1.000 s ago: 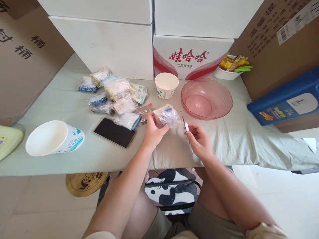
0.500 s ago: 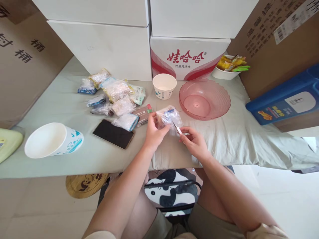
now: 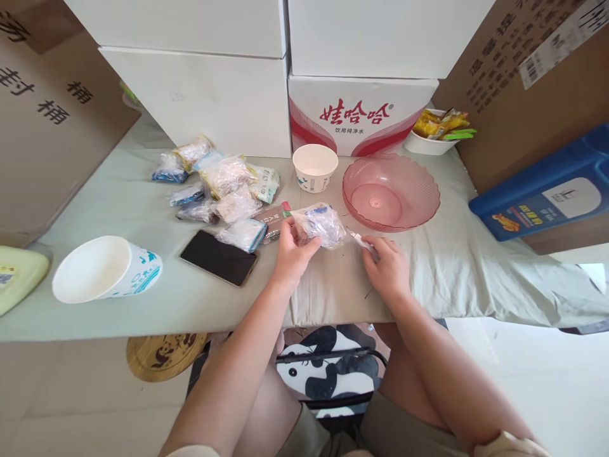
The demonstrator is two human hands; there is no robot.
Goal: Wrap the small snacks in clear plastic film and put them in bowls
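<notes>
My left hand [image 3: 292, 254] pinches the left side of a crinkled clear plastic packet [image 3: 320, 225] with blue printing, near the table's front middle. To the right of the packet, low over the cloth, my right hand [image 3: 387, 263] is closed on a small white-handled knife [image 3: 365, 242] pointing up and left; its tip is apart from the packet. Beside my left hand lies a brown flat packet [image 3: 271, 219] with a red and green corner. Behind the held packet stand a white paper bowl [image 3: 315, 168] and a pink ribbed translucent bowl [image 3: 390, 190].
Several plastic-wrapped packets [image 3: 228, 178] are heaped left of centre, with a black phone [image 3: 219, 257] in front. A large paper tub [image 3: 104, 270] lies tilted at left. White boxes [image 3: 195, 101] line the back; a blue jug [image 3: 547, 184] leans at right.
My right hand has drawn the knife away from the packet, to the right, and lowered towards the cloth. The packet has turned and shows more blue print; my left hand keeps hold.
</notes>
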